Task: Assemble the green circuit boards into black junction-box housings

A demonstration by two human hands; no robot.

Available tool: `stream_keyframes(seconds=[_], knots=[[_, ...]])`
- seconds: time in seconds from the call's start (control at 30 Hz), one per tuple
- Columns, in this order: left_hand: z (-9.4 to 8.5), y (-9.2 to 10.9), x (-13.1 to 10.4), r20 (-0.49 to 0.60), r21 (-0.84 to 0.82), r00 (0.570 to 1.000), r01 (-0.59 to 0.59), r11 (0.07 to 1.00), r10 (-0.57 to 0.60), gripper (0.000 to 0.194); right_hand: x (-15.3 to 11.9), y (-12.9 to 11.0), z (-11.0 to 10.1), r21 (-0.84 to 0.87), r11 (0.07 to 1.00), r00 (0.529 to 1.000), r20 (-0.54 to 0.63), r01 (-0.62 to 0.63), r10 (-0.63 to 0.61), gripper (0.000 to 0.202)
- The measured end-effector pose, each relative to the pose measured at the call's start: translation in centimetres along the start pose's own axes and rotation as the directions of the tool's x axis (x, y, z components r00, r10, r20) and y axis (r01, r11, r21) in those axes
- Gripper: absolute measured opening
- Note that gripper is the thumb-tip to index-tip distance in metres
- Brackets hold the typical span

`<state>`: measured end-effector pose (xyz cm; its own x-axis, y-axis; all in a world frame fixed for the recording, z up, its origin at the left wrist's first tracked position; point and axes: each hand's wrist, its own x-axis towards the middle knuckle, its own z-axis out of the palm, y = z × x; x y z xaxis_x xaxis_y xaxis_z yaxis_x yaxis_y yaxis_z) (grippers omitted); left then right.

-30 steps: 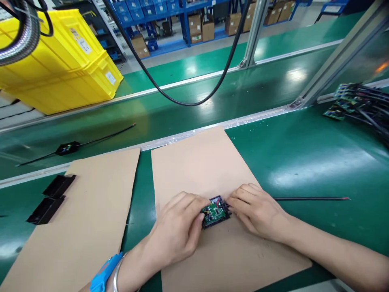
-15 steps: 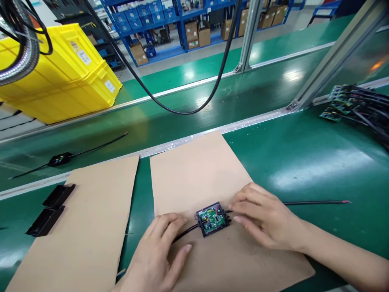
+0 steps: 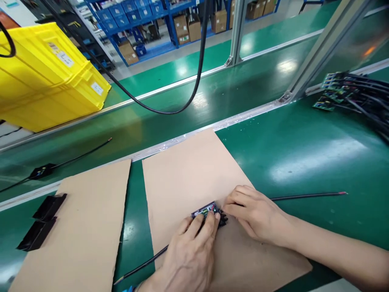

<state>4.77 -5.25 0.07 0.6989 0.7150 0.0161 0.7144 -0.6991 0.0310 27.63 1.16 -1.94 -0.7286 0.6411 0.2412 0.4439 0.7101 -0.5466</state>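
Observation:
A small black housing with a green circuit board [image 3: 205, 210] lies on the middle cardboard sheet [image 3: 194, 170]. My left hand [image 3: 194, 247] rests over it, its fingertips pressing on the board and hiding most of it. A black cable [image 3: 142, 265] runs from under this hand to the lower left. Just right of the housing, my right hand [image 3: 255, 213] has its thumb and fingers pinched round the cable beside the housing's end. That cable [image 3: 310, 195] emerges beyond the hand and ends in a reddish tip.
Two black empty housings [image 3: 42, 223] sit on the left cardboard [image 3: 88, 215]. Behind lies another cabled unit [image 3: 42, 171]. Yellow crates [image 3: 51, 81] stand at the back left. Several cabled boards [image 3: 349, 93] are piled at the right. A black cable [image 3: 170, 112] hangs overhead; a metal post [image 3: 322, 52] rises at the right.
My left hand has moved right from the cable onto the board. My right hand has closed its fingers near the housing. The view has shifted slightly.

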Motion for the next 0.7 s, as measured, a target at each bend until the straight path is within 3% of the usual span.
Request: stream_keyframes(seconds=[0.13,0.23,0.33,0.4,0.47,0.57,0.7], knots=[[-1.6,-1.1,-0.8,-0.02,-0.199,1.0,-0.002,0.98,-0.002,0.054,-0.1,0.4,-1.4,0.002,1.0,0.998,0.058,-0.028,0.028,0.025],[-2.4,-2.3,-3.1,-0.08,-0.224,0.987,0.117,0.968,-0.138,0.052,-1.2,1.1,-3.1,-0.037,0.996,0.993,0.093,-0.075,0.078,0.029],[-2.0,-3.1,-6.0,-0.037,-0.211,0.943,0.315,0.925,-0.33,0.031,-2.8,1.8,-3.8,-0.095,0.989,0.988,0.094,-0.113,0.122,0.023],[-1.3,-3.6,-7.3,0.004,-0.241,0.935,0.344,0.907,-0.354,0.01,-3.3,2.5,-3.7,-0.121,0.989,0.994,0.061,-0.088,0.096,0.016],[-1.0,-4.7,-7.4,-0.01,-0.267,0.936,0.338,0.903,-0.353,0.011,-2.5,3.5,-3.8,-0.154,0.988,0.999,-0.021,-0.029,0.026,0.019],[-2.2,-8.4,-4.5,-0.15,-0.19,0.911,0.354,0.916,-0.383,0.016,1.7,6.5,-5.5,-0.25,0.966,0.982,-0.159,0.063,-0.105,0.016],[-5.4,-16.0,3.2,-0.228,-0.025,0.839,0.501,0.865,-0.493,0.015,11.2,11.9,-9.7,-0.414,0.909,0.955,-0.244,0.055,-0.169,0.017]])
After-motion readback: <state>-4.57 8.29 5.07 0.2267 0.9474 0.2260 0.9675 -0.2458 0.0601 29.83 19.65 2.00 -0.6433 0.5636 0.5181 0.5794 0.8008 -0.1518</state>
